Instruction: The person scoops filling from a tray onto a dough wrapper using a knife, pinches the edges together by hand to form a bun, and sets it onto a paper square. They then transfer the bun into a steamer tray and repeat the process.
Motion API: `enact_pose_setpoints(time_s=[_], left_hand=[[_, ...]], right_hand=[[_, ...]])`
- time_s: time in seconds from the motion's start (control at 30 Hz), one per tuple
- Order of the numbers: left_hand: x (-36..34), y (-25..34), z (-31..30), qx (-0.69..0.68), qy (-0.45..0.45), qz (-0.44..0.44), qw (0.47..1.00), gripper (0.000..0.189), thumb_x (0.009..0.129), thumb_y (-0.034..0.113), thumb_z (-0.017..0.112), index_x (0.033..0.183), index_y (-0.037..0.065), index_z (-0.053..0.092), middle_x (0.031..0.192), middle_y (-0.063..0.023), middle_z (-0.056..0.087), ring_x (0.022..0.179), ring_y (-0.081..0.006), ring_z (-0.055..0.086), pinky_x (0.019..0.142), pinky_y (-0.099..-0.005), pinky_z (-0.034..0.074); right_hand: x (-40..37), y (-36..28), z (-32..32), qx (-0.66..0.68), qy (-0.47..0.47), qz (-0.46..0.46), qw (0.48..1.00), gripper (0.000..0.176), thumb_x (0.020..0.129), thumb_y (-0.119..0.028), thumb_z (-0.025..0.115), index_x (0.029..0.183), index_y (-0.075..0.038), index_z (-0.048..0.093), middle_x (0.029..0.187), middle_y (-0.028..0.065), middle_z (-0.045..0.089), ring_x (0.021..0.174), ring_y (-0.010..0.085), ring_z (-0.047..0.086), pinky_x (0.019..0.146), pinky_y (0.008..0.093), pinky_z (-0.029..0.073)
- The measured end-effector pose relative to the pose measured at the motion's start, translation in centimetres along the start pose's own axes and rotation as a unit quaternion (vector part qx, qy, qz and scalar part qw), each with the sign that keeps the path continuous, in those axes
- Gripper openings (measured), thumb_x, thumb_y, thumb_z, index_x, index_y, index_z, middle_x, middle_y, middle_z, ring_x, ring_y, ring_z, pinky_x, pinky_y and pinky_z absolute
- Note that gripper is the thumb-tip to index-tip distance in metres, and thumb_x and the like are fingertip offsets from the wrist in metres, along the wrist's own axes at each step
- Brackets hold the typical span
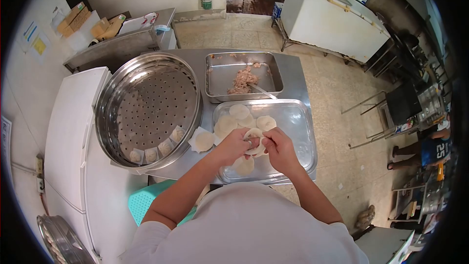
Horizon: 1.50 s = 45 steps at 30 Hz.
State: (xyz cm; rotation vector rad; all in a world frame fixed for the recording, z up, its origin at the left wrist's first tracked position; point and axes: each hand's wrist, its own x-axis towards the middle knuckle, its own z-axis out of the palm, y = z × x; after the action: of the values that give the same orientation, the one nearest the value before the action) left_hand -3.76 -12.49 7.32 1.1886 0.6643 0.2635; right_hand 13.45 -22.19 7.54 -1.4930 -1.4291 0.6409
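Over the tray, my left hand (pixel 235 146) cradles a round dough wrapper (pixel 253 133), its fingers curled underneath. My right hand (pixel 280 150) pinches the wrapper's right edge. Some filling may sit inside the wrapper, but the fingers partly hide it. Several flat dough rounds (pixel 226 126) lie on the shallow metal tray (pixel 298 139) below. Beyond it, a deep metal pan (pixel 220 71) holds ground-meat filling (pixel 243 79) with a spoon (pixel 264 91) resting in it. Left of my hands, another dough round (pixel 204 141) lies on a square of white paper (pixel 194 133).
A large perforated steamer tray (pixel 154 95) stands at the left, with several filled buns (pixel 151 154) on papers along its near edge. Beneath the metal table (pixel 293 68) is a green plastic stool (pixel 146 201). A white freezer (pixel 332 22) stands back right; a person (pixel 435 149) is far right.
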Motion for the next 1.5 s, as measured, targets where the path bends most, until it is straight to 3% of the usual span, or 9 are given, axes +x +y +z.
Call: enact_pose_setpoints(time_s=[0.1, 0.2, 0.33, 0.43, 0.73, 1.0, 1.1, 1.2, 1.5], left_hand=[[0.2, 0.1, -0.5, 0.025, -0.002, -0.014, 1.000, 0.021, 0.100, 0.018, 0.068, 0.115, 0.003, 0.067, 0.094, -0.0032, 0.068, 0.078, -0.0115, 0.063, 0.064, -0.0279, 0.051], [0.8, -0.6, -0.8, -0.127, -0.002, -0.020, 0.992, 0.026, 0.100, 0.022, 0.068, 0.117, 0.002, 0.069, 0.094, -0.0032, 0.070, 0.079, -0.0115, 0.065, 0.067, -0.0272, 0.054], [0.4, -0.2, -0.2, -0.056, 0.016, -0.008, 0.998, 0.023, 0.100, 0.021, 0.069, 0.112, 0.002, 0.070, 0.094, -0.0030, 0.069, 0.078, -0.0117, 0.064, 0.064, -0.0269, 0.052], [0.5, -0.1, -0.3, -0.026, -0.004, -0.007, 1.000, 0.021, 0.099, 0.018, 0.068, 0.111, 0.002, 0.070, 0.092, -0.0033, 0.069, 0.076, -0.0116, 0.064, 0.062, -0.0268, 0.050], [1.0, 0.2, -0.5, 0.006, -0.007, -0.037, 0.999, 0.021, 0.092, 0.010, 0.071, 0.110, -0.001, 0.070, 0.088, -0.0046, 0.068, 0.073, -0.0121, 0.065, 0.058, -0.0270, 0.049], [1.1, 0.7, -0.7, 0.117, -0.040, -0.030, 0.992, 0.022, 0.090, 0.013, 0.073, 0.107, -0.001, 0.071, 0.087, -0.0051, 0.069, 0.073, -0.0120, 0.066, 0.060, -0.0256, 0.052], [1.5, 0.5, -0.7, 0.127, -0.061, -0.039, 0.989, 0.023, 0.092, 0.015, 0.073, 0.109, -0.001, 0.071, 0.088, -0.0051, 0.070, 0.074, -0.0117, 0.066, 0.063, -0.0251, 0.053], [1.5, 0.6, -0.7, -0.026, -0.052, -0.053, 0.997, 0.022, 0.095, 0.016, 0.072, 0.109, 0.000, 0.073, 0.090, -0.0050, 0.071, 0.076, -0.0114, 0.067, 0.065, -0.0249, 0.054], [1.5, 1.1, -0.1, 0.088, -0.012, -0.031, 0.996, 0.022, 0.095, 0.012, 0.069, 0.113, 0.000, 0.074, 0.091, -0.0052, 0.072, 0.072, -0.0110, 0.066, 0.062, -0.0248, 0.053]], right_hand=[[-0.3, -0.1, 0.0, -0.070, 0.010, -0.035, 0.997, 0.005, 0.095, -0.003, 0.063, 0.096, 0.001, 0.066, 0.087, 0.0176, 0.062, 0.075, 0.0360, 0.062, 0.066, 0.0415, 0.050], [-0.6, 0.0, 0.2, -0.120, 0.025, -0.052, 0.991, 0.004, 0.095, -0.003, 0.063, 0.095, 0.001, 0.064, 0.089, 0.0184, 0.061, 0.076, 0.0381, 0.061, 0.066, 0.0431, 0.049], [-0.6, 0.0, 0.0, -0.116, 0.038, -0.075, 0.990, 0.008, 0.096, -0.004, 0.063, 0.102, 0.002, 0.063, 0.090, 0.0181, 0.061, 0.076, 0.0390, 0.061, 0.067, 0.0439, 0.050], [-0.2, -0.5, 0.0, -0.021, 0.034, -0.025, 0.999, 0.012, 0.096, -0.004, 0.063, 0.107, 0.002, 0.061, 0.089, 0.0178, 0.060, 0.077, 0.0396, 0.061, 0.068, 0.0434, 0.050], [-0.9, -0.1, -0.6, -0.163, -0.005, -0.070, 0.984, 0.006, 0.095, -0.003, 0.064, 0.096, 0.002, 0.064, 0.089, 0.0179, 0.061, 0.079, 0.0374, 0.063, 0.067, 0.0445, 0.051], [-0.5, -1.7, -0.9, -0.088, -0.010, -0.088, 0.992, 0.004, 0.095, -0.003, 0.061, 0.094, 0.001, 0.060, 0.091, 0.0200, 0.061, 0.081, 0.0415, 0.062, 0.067, 0.0484, 0.051], [-0.6, -1.0, -1.2, -0.128, -0.034, -0.087, 0.987, 0.005, 0.095, -0.003, 0.061, 0.094, 0.001, 0.060, 0.090, 0.0201, 0.060, 0.080, 0.0421, 0.062, 0.068, 0.0496, 0.050], [-0.7, -0.1, -1.4, -0.174, -0.027, -0.086, 0.981, 0.005, 0.096, -0.003, 0.061, 0.094, 0.001, 0.060, 0.089, 0.0201, 0.060, 0.080, 0.0423, 0.062, 0.068, 0.0500, 0.050], [-0.7, -1.2, -1.3, -0.132, -0.009, -0.091, 0.987, 0.004, 0.094, -0.003, 0.064, 0.093, 0.001, 0.062, 0.086, 0.0178, 0.061, 0.076, 0.0410, 0.062, 0.066, 0.0476, 0.051]])
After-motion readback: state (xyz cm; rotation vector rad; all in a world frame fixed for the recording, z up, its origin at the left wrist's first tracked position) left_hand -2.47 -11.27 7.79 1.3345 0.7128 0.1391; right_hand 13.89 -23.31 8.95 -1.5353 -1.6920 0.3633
